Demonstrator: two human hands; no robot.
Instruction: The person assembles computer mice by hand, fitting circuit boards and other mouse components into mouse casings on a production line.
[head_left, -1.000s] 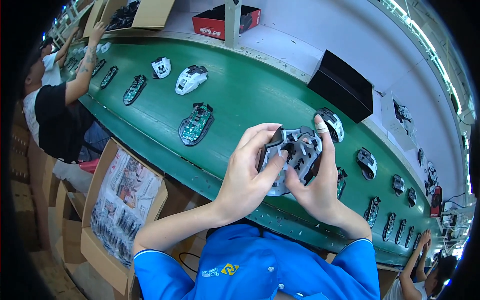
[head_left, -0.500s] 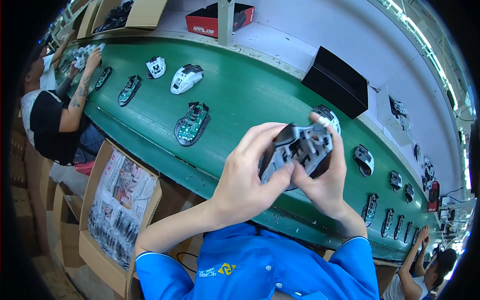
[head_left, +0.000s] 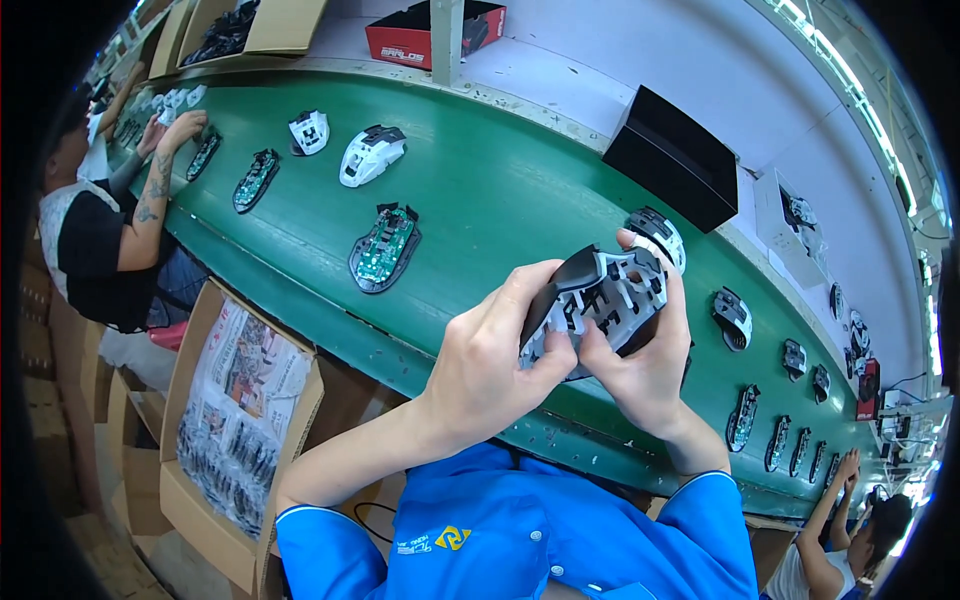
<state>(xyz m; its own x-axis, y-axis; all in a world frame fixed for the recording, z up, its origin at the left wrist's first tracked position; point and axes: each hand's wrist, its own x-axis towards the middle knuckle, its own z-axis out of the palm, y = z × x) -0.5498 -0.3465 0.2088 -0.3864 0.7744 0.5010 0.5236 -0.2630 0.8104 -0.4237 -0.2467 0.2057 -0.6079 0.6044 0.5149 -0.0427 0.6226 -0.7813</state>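
Note:
Between my two hands, above the green belt, is a computer mouse top shell, its hollow grey inner side with ribs and black parts turned up toward me. My left hand grips its left edge, the thumb pressed inside. On the other side my right hand is wrapped round the shell, its thumb also inside and a white cover on one fingertip. Left of my hands lies a mouse base with a green circuit board. A white and black mouse shell sits just behind my right hand.
The green conveyor belt carries white mouse shells and circuit-board bases on both sides. A black open box stands at its far edge. Below left is a carton of wrapped parts. Co-workers sit at both ends.
The shell has tilted slightly, so its inside shows more clearly. Both hands keep their hold, with the left thumb shifted a little. The left co-worker's hands have lowered.

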